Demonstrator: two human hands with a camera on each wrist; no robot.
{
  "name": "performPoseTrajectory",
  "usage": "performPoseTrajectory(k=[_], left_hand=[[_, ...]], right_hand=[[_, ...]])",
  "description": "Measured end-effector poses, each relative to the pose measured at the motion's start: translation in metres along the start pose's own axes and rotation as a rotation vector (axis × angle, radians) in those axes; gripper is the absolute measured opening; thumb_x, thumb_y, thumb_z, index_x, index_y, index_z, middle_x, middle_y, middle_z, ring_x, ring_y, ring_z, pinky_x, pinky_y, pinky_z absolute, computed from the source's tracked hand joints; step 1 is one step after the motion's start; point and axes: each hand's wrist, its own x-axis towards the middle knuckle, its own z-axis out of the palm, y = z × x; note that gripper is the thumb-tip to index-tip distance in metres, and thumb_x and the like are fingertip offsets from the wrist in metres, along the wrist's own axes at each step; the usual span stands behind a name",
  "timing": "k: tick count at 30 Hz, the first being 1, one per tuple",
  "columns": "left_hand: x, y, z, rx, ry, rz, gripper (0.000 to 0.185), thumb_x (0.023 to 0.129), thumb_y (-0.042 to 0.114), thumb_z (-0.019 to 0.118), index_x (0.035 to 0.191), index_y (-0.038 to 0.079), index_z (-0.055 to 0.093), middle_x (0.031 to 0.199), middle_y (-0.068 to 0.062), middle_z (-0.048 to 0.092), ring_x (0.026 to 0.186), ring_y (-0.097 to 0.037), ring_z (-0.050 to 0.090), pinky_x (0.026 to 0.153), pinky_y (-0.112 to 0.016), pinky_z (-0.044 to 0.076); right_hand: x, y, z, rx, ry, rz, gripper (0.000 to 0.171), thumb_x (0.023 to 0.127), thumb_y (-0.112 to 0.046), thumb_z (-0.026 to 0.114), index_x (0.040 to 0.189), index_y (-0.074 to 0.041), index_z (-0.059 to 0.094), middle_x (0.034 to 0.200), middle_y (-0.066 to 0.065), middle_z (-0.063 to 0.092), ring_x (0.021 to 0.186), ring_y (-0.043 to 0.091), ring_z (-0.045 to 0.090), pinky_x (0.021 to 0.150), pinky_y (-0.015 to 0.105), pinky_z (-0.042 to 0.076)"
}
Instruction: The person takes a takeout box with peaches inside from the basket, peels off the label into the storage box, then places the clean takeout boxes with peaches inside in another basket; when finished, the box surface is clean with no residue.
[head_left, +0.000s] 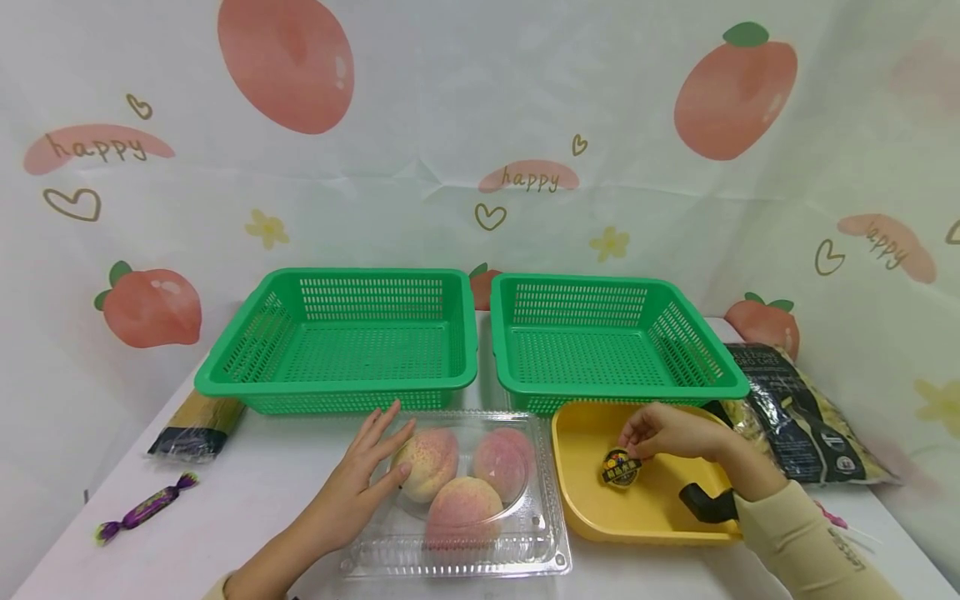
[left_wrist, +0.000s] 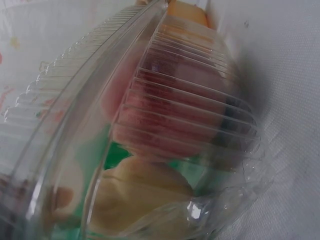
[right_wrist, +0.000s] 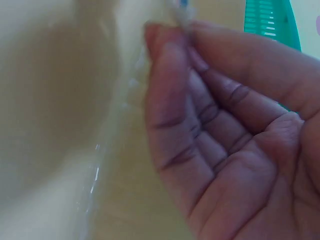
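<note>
A clear plastic clamshell box (head_left: 551,533) with three peaches (head_left: 463,507) inside sits at the front of the table. My left hand (head_left: 363,479) rests on its upper left part, fingers spread and fairly straight. Seen from the side in the left wrist view, the box's ribbed wall (left_wrist: 175,95) has peaches showing through it. My right hand (head_left: 671,432) pinches a small black sticker (head_left: 621,469) with a colourful fruit print, above the yellow basin (head_left: 592,527). The right wrist view has the thumb and fingertips (right_wrist: 167,45) pressed together, only a sliver of the sticker showing.
Two green baskets (head_left: 337,388) (head_left: 622,390) stand side by side behind the box and basin. A purple-wrapped candy (head_left: 148,508) and a pasta packet (head_left: 197,425) lie at left. Another pasta bag (head_left: 798,425) lies at right, near a pink lollipop (head_left: 832,517).
</note>
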Motion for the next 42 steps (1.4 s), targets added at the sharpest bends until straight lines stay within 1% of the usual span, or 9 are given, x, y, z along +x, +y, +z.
performPoseTrajectory(k=[5, 11, 17, 20, 26, 31, 33, 39, 42], left_hand=[[-0.001, -0.002, 0.0, 0.0, -0.003, -0.01, 0.049, 0.096, 0.028, 0.051, 0.138, 0.004, 0.043, 0.155, -0.014, 0.019, 0.14, -0.047, 0.006, 0.095, -0.079, 0.013], [0.0, -0.004, 0.0, 0.013, -0.003, -0.014, 0.05, 0.096, 0.028, 0.051, 0.139, 0.003, 0.043, 0.155, -0.015, 0.018, 0.141, -0.046, 0.006, 0.095, -0.079, 0.013], [0.0, -0.004, 0.0, 0.013, -0.006, -0.014, 0.05, 0.096, 0.028, 0.051, 0.139, 0.004, 0.043, 0.155, -0.014, 0.019, 0.141, -0.046, 0.006, 0.095, -0.079, 0.013], [0.0, -0.004, 0.001, 0.01, -0.008, -0.018, 0.05, 0.096, 0.028, 0.051, 0.139, 0.004, 0.043, 0.155, -0.014, 0.018, 0.141, -0.046, 0.006, 0.095, -0.079, 0.013], [0.0, -0.004, 0.0, 0.016, -0.014, -0.02, 0.05, 0.096, 0.029, 0.05, 0.139, 0.004, 0.042, 0.155, -0.014, 0.018, 0.141, -0.047, 0.005, 0.095, -0.079, 0.012], [-0.001, -0.005, -0.002, 0.021, -0.003, -0.021, 0.049, 0.096, 0.028, 0.05, 0.139, 0.006, 0.043, 0.155, -0.013, 0.019, 0.14, -0.047, 0.006, 0.094, -0.08, 0.013], [-0.001, -0.005, -0.002, 0.019, -0.005, -0.022, 0.049, 0.096, 0.028, 0.05, 0.139, 0.006, 0.043, 0.155, -0.013, 0.018, 0.14, -0.047, 0.006, 0.093, -0.08, 0.013], [0.0, -0.004, -0.001, 0.018, -0.015, -0.029, 0.05, 0.096, 0.029, 0.05, 0.139, 0.006, 0.042, 0.156, -0.013, 0.017, 0.141, -0.047, 0.006, 0.094, -0.08, 0.012], [0.0, -0.003, -0.001, 0.018, -0.017, -0.029, 0.049, 0.096, 0.029, 0.05, 0.139, 0.006, 0.042, 0.156, -0.012, 0.017, 0.141, -0.047, 0.005, 0.093, -0.08, 0.011]], right_hand=[[0.001, 0.003, 0.0, -0.033, 0.011, 0.012, 0.016, 0.088, -0.009, 0.062, 0.093, 0.005, 0.066, 0.086, 0.008, 0.068, 0.071, 0.004, 0.059, 0.066, 0.025, 0.054], [-0.001, 0.002, 0.0, -0.053, 0.03, 0.017, 0.019, 0.087, -0.01, 0.063, 0.096, 0.006, 0.068, 0.088, 0.01, 0.071, 0.074, 0.004, 0.063, 0.066, 0.023, 0.055], [-0.009, 0.003, -0.002, -0.079, 0.068, 0.033, 0.023, 0.088, -0.015, 0.064, 0.099, 0.004, 0.069, 0.091, 0.011, 0.072, 0.076, 0.006, 0.065, 0.068, 0.023, 0.055], [-0.016, 0.004, -0.004, -0.058, 0.096, 0.039, 0.027, 0.088, -0.018, 0.063, 0.102, 0.004, 0.068, 0.095, 0.013, 0.071, 0.08, 0.005, 0.065, 0.071, 0.021, 0.054], [-0.032, 0.006, -0.008, -0.01, 0.142, 0.048, 0.033, 0.091, -0.019, 0.06, 0.11, 0.007, 0.065, 0.106, 0.02, 0.068, 0.089, -0.003, 0.061, 0.076, 0.017, 0.051], [-0.038, 0.006, -0.011, 0.042, 0.202, 0.011, 0.035, 0.093, -0.017, 0.056, 0.113, 0.011, 0.061, 0.108, 0.025, 0.065, 0.09, 0.007, 0.066, 0.077, 0.021, 0.054], [-0.041, 0.004, -0.012, 0.059, 0.232, 0.006, 0.035, 0.094, -0.017, 0.056, 0.115, 0.01, 0.06, 0.109, 0.022, 0.066, 0.091, 0.009, 0.066, 0.078, 0.023, 0.054], [-0.052, -0.012, -0.015, 0.076, 0.309, -0.015, 0.034, 0.095, -0.018, 0.053, 0.118, 0.007, 0.059, 0.107, -0.01, 0.068, 0.097, 0.007, 0.064, 0.081, 0.02, 0.053], [-0.058, -0.021, -0.018, 0.084, 0.357, -0.046, 0.033, 0.096, -0.016, 0.052, 0.119, 0.007, 0.057, 0.107, -0.015, 0.067, 0.098, 0.004, 0.063, 0.081, 0.018, 0.052]])
